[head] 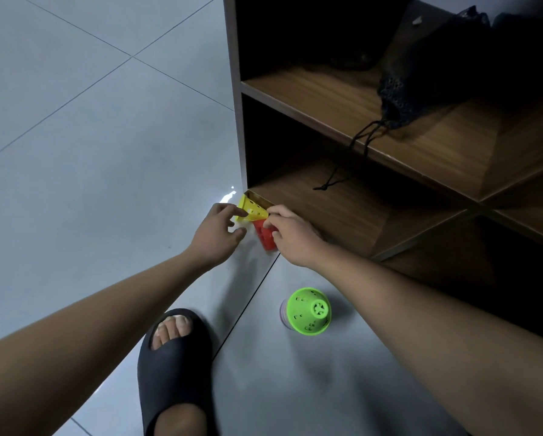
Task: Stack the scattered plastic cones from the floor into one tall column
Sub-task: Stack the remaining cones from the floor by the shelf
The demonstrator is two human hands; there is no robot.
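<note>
Pinches tilted yellow cone (250, 210) with left hand (218, 236), grips red cone (265, 236) with right hand (294, 236) at shelf (342, 199) corner, green cone (308, 310) upright nearer, beside right forearm.

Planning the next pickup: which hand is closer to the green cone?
Right. The right hand, at the red cone, is just beyond the green cone; the left hand, on the yellow cone, is farther left.

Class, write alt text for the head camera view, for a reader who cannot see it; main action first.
Two bare hands meet at floor level beside a wooden shelf unit: the left hand holds a yellow cone, the right hand grips a red cone beside it. Nearer, a green cone stands on the tiles by a black slipper.
</note>
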